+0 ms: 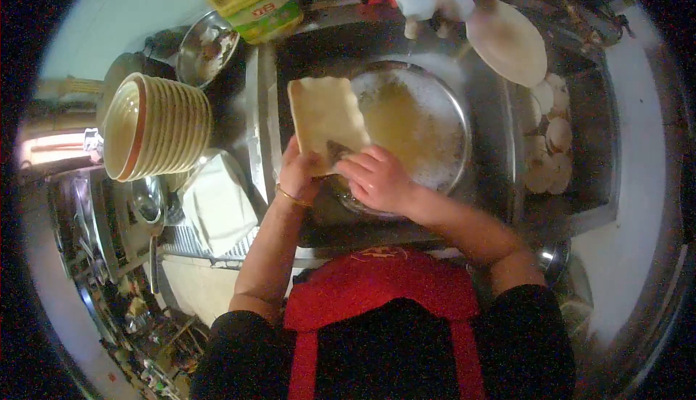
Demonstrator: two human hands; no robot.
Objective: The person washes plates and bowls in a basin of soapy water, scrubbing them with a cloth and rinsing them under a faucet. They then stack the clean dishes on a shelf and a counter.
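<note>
A cream rectangular dish (326,114) is tilted up over the left edge of a round metal basin (467,139) of foamy, yellowish water. My left hand (299,172) grips its lower left corner. At the dish's lower right, my right hand (375,177) has its fingers bent around a small dark thing pressed to the dish face; what it is I cannot make out. The basin stands in a metal sink (493,139), under a thin stream of water.
Stacked cream bowls (156,128) and white rectangular dishes (217,204) are on the left. Behind them are a metal bowl (208,48) and a yellow-green jug (255,3). An oval plate (506,41) leans at the back right, near several small round dishes (558,133) in the right sink compartment.
</note>
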